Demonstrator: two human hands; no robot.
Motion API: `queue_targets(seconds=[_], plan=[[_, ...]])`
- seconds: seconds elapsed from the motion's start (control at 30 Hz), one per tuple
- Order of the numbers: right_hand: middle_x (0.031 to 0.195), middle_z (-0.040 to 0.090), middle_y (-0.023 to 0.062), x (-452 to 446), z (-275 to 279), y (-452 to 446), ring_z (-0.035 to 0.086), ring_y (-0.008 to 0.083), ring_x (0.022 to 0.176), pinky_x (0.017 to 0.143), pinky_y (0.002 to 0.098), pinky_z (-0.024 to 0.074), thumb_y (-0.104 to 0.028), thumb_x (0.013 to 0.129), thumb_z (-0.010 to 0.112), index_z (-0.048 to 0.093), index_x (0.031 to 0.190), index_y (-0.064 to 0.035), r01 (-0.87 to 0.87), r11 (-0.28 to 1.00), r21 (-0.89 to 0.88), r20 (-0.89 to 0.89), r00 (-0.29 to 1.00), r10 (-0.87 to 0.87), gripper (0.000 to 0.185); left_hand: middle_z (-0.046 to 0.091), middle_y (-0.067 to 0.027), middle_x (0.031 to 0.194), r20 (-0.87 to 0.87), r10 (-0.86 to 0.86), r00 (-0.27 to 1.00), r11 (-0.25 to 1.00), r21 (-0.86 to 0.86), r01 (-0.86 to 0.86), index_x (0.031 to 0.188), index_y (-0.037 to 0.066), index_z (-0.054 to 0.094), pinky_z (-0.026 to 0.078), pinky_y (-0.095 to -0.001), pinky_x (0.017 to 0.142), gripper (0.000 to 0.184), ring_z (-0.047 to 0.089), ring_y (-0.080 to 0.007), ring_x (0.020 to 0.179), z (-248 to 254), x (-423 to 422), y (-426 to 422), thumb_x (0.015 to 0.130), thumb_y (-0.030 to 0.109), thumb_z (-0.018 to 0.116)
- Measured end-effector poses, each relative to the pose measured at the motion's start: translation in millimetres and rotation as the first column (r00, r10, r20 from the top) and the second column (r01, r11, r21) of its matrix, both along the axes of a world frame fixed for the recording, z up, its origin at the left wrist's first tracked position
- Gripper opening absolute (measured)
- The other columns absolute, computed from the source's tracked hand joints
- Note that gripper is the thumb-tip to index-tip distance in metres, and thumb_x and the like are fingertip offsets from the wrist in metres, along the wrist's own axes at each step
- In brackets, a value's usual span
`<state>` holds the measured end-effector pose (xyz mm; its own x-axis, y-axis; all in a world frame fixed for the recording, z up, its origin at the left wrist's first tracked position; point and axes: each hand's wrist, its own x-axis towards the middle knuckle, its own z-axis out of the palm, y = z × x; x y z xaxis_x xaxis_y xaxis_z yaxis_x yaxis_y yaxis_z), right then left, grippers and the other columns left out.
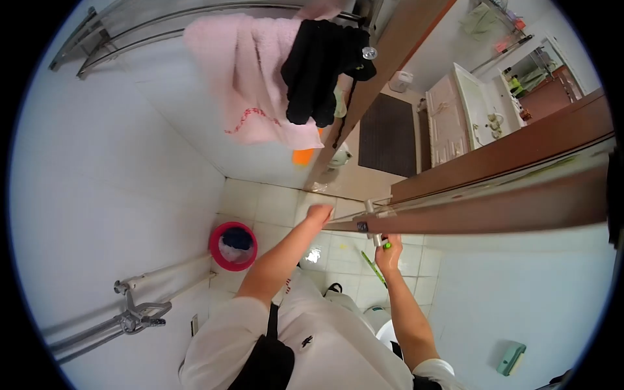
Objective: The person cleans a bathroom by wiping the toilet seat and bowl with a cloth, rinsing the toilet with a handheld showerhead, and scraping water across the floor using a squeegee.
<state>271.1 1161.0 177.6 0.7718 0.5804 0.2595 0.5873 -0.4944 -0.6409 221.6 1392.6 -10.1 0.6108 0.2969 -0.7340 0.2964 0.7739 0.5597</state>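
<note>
My left hand [320, 213] is closed beside the near end of the brown-framed door [468, 211]. What its fingers hold, if anything, is hidden. On the other side of the door, my right hand [389, 257] is curled just below the metal door handle [377, 240]. A small bright green object [388, 246] pokes out of its fingers, most of it covered by the hand. A thin green stick [373, 267] slants over the floor tiles left of my right hand. Whether the two green pieces join, I cannot tell.
A pink bucket [214, 250] with dark and white cloth stands at left. A pink towel [244, 78] and black garment [315, 71] hang from a rail. Wall pipes with a tap [133, 318] are lower left. Beyond the doorway lie a dark mat [388, 135] and washbasin [478, 104].
</note>
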Motion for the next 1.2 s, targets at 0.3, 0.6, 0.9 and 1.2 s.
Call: queue_targets(seconds=[0.3,0.6,0.9,1.2], plan=[[0.085,0.066,0.0174,-25,-17,-68,0.061,0.0378,0.084,0.075,0.043,0.0458,-0.008,0.079,0.063,0.067,0.09,-0.0019,0.018,0.969,-0.248,0.119,0.993,0.012,0.013,0.052,-0.0081,0.122,0.164,-0.118,0.979,0.932,0.358,0.052,0.139,0.011,0.036,0.045,-0.0357,0.084,0.064,0.053,-0.0199,0.109,61,89,15,0.087,0.039,0.06],[0.091,0.059,0.0194,4,3,-11,0.057,0.0378,0.085,0.074,0.0412,0.0457,0.01,0.062,0.051,0.06,0.086,-0.0022,-0.027,0.995,0.092,-0.028,0.999,0.03,0.028,0.06,-0.0058,0.078,-0.291,0.048,0.956,0.996,-0.052,-0.066,0.093,0.008,0.056,0.044,-0.0309,0.049,0.027,0.057,-0.0158,0.06,-23,-144,-77,0.086,0.033,0.059],[0.106,0.057,0.0165,-5,75,4,0.056,0.0244,0.077,0.07,0.0319,0.0469,0.008,0.078,0.05,0.059,0.107,0.0004,-0.026,0.93,0.366,-0.183,0.978,0.099,0.031,0.059,-0.003,0.073,-0.242,0.283,0.928,0.959,0.095,-0.267,0.081,0.009,0.057,0.043,-0.0277,0.053,0.017,0.056,-0.013,0.063,-16,-206,-151,0.084,0.026,0.057],[0.086,0.06,0.0131,-21,93,-148,0.057,0.0243,0.074,0.068,0.0304,0.0468,0.007,0.081,0.052,0.06,0.087,0.0005,-0.8,0.579,0.155,-0.326,0.512,0.795,0.012,0.06,-0.008,0.092,-0.302,0.621,0.724,0.653,-0.313,-0.69,0.105,0.008,0.055,0.051,-0.038,0.072,0.036,0.059,-0.0179,0.083,58,-109,-369,0.085,0.037,0.059]])
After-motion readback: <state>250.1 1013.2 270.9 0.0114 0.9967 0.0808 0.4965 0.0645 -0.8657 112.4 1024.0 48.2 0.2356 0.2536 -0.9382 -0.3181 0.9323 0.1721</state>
